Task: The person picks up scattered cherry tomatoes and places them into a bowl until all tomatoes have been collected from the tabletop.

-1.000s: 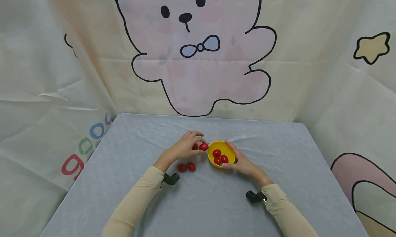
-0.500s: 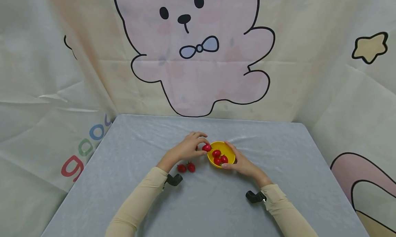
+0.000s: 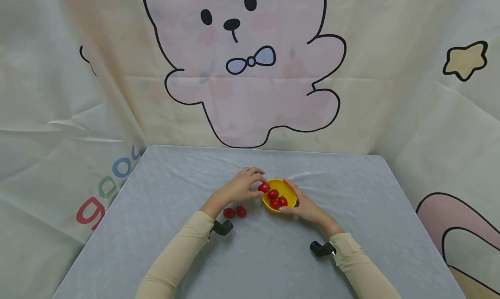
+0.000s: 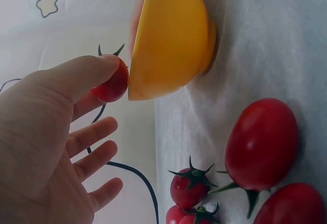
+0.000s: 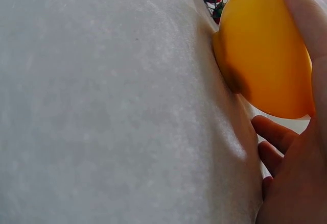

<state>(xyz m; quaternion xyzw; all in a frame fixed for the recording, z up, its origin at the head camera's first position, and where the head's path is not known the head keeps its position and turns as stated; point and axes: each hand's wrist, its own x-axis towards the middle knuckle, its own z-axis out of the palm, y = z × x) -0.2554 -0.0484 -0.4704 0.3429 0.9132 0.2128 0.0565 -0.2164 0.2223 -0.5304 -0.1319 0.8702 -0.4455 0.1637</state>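
My left hand [image 3: 239,189] pinches a cherry tomato [image 4: 113,85] between thumb and index finger, its other fingers loosely spread. That tomato, with green sepals, is right at the left rim of a yellow bowl [image 3: 288,192]. Inside the bowl lie three more red tomatoes [image 3: 274,203]. On the bowl's right side my right hand [image 3: 306,207] grips it, thumb at the near rim and fingers at the far rim. In the right wrist view the bowl's base [image 5: 223,63] stands on the cloth, with the lower fingers loose beneath its side.
Two tomatoes [image 3: 235,211] rest on the grey cloth [image 3: 250,255] just in front of the left wrist. The left wrist view shows further tomatoes [image 4: 190,188] behind a large near one [image 4: 263,143]. A printed curtain [image 3: 250,108] hangs behind the table.
My left hand has moved right with the pinched tomato, from beside the bowl to its rim. The right hand and the bowl have stayed in place.
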